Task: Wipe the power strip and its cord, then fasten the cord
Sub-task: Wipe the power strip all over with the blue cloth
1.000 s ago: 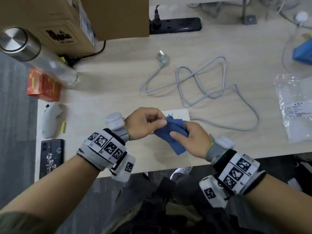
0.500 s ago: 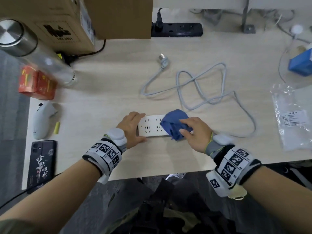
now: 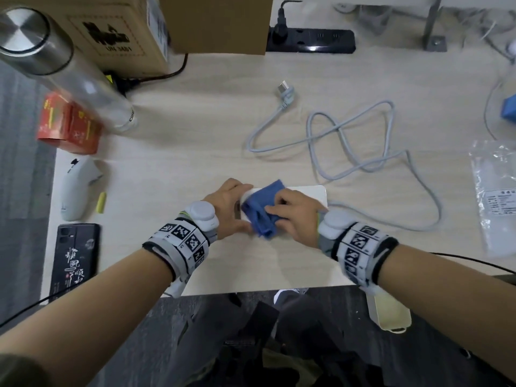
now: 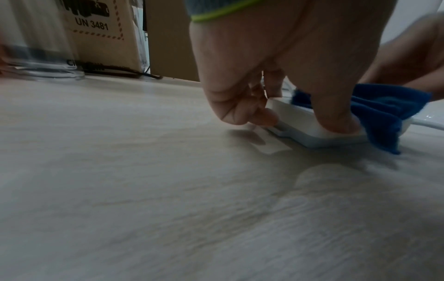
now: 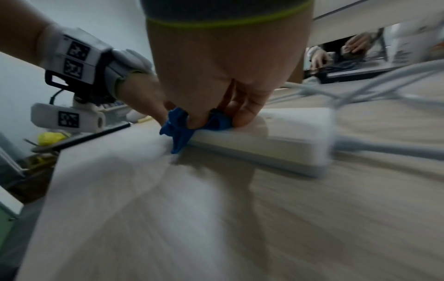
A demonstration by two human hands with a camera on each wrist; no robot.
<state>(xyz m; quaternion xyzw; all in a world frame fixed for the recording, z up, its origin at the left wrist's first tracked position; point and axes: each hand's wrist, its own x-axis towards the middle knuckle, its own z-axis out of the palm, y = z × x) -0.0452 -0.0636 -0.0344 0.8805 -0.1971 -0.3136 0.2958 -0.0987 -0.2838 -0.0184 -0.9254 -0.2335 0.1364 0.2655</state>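
A white power strip (image 3: 307, 196) lies on the wooden table near the front edge. My left hand (image 3: 229, 205) grips its left end, thumb on the near side and fingers (image 4: 261, 114) on the far side and end. My right hand (image 3: 290, 210) holds a crumpled blue cloth (image 3: 264, 210) and presses it onto the strip's left half, right beside the left hand. The sockets are hidden under cloth and hands. The grey cord (image 3: 349, 141) leaves the strip's right end (image 5: 319, 140) and lies in loose loops behind, ending in the plug (image 3: 284, 92).
At the back stand a cardboard box (image 3: 111, 32) and a black power strip (image 3: 310, 40). A steel-capped bottle (image 3: 64, 68), red box (image 3: 67, 127), white mouse (image 3: 75, 191) and phone (image 3: 74, 261) sit on the left. A plastic bag (image 3: 494, 191) lies on the right.
Both hands held the cloth above the strip a second ago. The left hand then took the strip's left end, and the right hand has slid the cloth leftward along the strip's top.
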